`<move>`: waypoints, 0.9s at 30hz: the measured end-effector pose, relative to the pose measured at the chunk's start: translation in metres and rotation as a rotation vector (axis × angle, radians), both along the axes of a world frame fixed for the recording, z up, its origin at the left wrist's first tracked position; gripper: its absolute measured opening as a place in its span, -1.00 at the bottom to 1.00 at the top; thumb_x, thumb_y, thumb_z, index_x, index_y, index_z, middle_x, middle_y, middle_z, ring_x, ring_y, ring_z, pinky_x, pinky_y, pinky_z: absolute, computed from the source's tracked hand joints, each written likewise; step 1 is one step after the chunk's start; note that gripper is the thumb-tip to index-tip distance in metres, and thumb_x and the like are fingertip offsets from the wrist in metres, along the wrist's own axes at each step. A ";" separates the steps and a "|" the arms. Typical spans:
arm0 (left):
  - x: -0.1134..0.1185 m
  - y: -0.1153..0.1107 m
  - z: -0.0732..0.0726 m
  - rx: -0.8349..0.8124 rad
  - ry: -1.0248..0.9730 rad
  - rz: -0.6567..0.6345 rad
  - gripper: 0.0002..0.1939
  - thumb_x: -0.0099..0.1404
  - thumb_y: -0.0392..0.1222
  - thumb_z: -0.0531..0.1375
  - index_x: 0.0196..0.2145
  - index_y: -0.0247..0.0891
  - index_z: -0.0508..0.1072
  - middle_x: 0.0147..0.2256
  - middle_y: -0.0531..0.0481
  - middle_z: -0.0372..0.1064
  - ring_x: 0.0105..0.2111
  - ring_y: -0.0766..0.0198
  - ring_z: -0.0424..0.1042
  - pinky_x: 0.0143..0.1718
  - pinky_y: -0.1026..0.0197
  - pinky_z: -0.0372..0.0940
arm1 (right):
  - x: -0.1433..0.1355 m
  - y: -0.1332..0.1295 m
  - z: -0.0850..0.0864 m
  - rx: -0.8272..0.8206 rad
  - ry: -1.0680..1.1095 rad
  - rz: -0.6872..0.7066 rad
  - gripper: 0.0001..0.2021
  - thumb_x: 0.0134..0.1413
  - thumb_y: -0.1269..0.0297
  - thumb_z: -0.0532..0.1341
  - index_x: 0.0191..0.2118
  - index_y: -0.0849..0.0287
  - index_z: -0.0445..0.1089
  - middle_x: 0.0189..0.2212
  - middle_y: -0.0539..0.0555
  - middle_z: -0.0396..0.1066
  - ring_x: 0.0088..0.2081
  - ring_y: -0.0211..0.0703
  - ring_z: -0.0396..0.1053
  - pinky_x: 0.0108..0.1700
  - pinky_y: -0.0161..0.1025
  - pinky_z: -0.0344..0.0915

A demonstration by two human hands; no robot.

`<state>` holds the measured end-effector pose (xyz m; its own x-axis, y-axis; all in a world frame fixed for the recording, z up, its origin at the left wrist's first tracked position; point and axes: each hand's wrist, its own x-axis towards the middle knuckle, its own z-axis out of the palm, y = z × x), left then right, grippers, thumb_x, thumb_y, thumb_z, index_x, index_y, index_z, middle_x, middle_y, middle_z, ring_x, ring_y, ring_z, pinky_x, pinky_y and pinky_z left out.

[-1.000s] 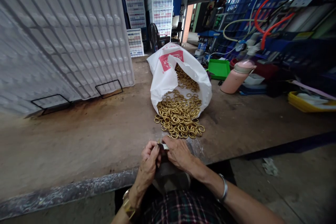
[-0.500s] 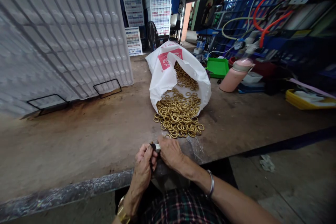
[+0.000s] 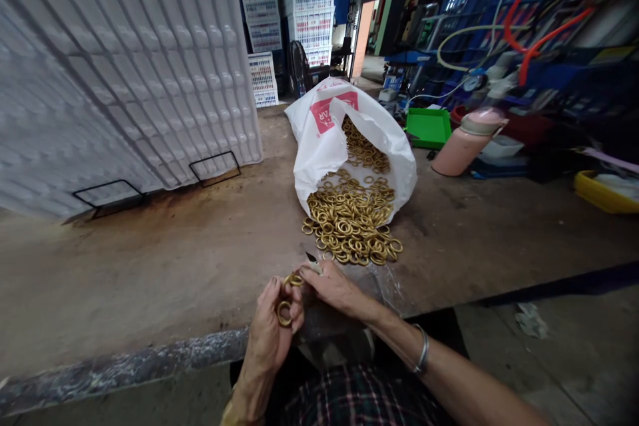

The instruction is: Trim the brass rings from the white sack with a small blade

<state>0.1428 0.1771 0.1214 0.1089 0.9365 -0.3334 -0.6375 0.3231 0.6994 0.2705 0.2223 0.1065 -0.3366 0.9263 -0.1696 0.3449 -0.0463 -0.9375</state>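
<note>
Brass rings (image 3: pixel 285 299): few pinched in left hand (image 3: pixel 273 326), fingers curled shut round them, at near table edge. Right hand (image 3: pixel 333 286): fingers closed on small blade-like tool (image 3: pixel 314 263), dark tip pointing up and away, touching topmost ring. Loose ring pile (image 3: pixel 354 229): spilled from mouth of white plastic bag (image 3: pixel 319 146) lying on worn table (image 3: pixel 150 266), just beyond hands. Behind bag: green tray (image 3: pixel 428 128), pink flask (image 3: pixel 466 142). Left: white moulded panel (image 3: pixel 114 60) leaning upright.
</note>
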 end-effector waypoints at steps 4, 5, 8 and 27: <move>0.001 0.002 -0.007 0.008 0.050 0.014 -0.63 0.06 0.04 0.26 -0.54 -0.33 0.26 -0.60 0.08 0.23 -0.69 0.50 0.08 -0.73 0.43 -0.02 | -0.005 -0.006 0.003 -0.104 0.276 0.126 -0.72 0.09 0.26 -0.01 -0.54 0.23 0.29 -0.61 -0.06 0.27 -0.54 -0.36 0.17 -0.46 -0.42 0.10; 0.001 0.001 -0.008 0.013 0.067 0.007 -0.64 0.06 0.02 0.26 -0.53 -0.32 0.26 -0.59 0.08 0.24 -0.69 0.49 0.09 -0.74 0.43 -0.01 | -0.005 -0.007 0.003 -0.099 0.309 0.129 -0.73 0.08 0.28 -0.01 -0.55 0.23 0.29 -0.61 -0.05 0.28 -0.54 -0.36 0.18 -0.45 -0.42 0.12; 0.000 0.000 -0.011 -0.014 0.095 -0.006 -0.66 0.04 -0.04 0.29 -0.50 -0.30 0.23 -0.57 0.09 0.27 -0.68 0.49 0.12 -0.72 0.44 0.02 | -0.004 -0.006 0.001 0.010 0.264 0.040 -0.80 0.04 0.31 0.02 -0.52 0.22 0.29 -0.60 -0.06 0.28 -0.53 -0.35 0.19 -0.46 -0.41 0.11; 0.004 0.004 -0.009 -0.394 -0.178 -0.015 -0.90 0.16 -0.33 0.14 -0.46 -0.38 0.26 -0.61 0.10 0.17 -0.75 0.57 0.01 -0.77 0.50 -0.11 | 0.001 -0.009 -0.001 0.210 0.074 -0.023 -0.85 0.04 0.31 0.10 -0.31 0.20 0.37 -0.48 -0.02 0.38 -0.41 -0.30 0.28 -0.36 -0.39 0.18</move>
